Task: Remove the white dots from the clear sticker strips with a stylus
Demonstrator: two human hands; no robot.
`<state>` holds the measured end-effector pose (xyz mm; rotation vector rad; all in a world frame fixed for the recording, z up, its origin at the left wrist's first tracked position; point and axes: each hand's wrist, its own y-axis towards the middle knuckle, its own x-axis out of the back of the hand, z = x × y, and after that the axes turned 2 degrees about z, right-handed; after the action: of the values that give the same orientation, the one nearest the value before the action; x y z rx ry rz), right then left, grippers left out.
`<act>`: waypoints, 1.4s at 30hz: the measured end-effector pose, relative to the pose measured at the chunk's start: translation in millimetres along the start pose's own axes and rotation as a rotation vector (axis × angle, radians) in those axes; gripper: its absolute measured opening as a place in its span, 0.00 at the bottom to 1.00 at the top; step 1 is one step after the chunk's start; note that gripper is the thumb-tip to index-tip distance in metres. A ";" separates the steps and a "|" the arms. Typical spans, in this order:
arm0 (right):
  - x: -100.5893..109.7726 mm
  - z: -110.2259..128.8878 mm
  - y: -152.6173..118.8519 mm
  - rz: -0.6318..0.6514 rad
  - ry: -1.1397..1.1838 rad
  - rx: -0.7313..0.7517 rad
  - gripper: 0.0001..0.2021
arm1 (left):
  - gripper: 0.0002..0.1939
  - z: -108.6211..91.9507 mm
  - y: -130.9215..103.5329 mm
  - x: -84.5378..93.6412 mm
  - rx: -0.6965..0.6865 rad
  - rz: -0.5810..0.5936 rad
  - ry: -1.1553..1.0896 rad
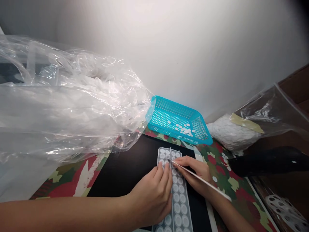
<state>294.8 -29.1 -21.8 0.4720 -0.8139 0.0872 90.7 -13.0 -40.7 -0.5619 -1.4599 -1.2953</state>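
Glossy crinkled clear plastic on the large bag (pixel 96 106), smooth plastic basket (pixel 162 118) with slight sheen, matt black mat (pixel 127 167), knobbly translucent plastic strip (pixel 177 206), smooth matt wall (pixel 173 48), shiny clear plastic smaller bag (pixel 263 111)

The pierced basket (pixel 173 108) is turquoise, its small discs (pixel 186 130) white. Camouflage-like patches of red, green and cream pattern the table covering (pixel 241 193); the mat (pixel 122 170) is black. Rows of white circles (pixel 178 220) pattern the translucent grey tray (pixel 181 214). The stick (pixel 202 180) is white, the tape (pixel 246 123) yellow, the wall (pixel 188 58) pale grey.
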 end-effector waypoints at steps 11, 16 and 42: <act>-9.1 0.7 3.7 -0.122 -0.225 0.088 0.10 | 0.28 1.7 1.0 -1.5 -0.006 0.023 -0.018; -0.3 3.8 0.0 -0.115 -0.043 -0.104 0.04 | 0.27 2.9 1.0 2.2 0.005 0.024 -0.040; 14.9 -16.3 -8.4 0.045 0.123 -0.253 0.04 | 0.30 12.7 4.1 0.9 -0.043 0.226 -0.439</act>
<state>318.3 -31.1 -23.8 0.2072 -0.7035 0.0527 89.0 -0.5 -36.3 -1.0585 -1.6662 -1.0669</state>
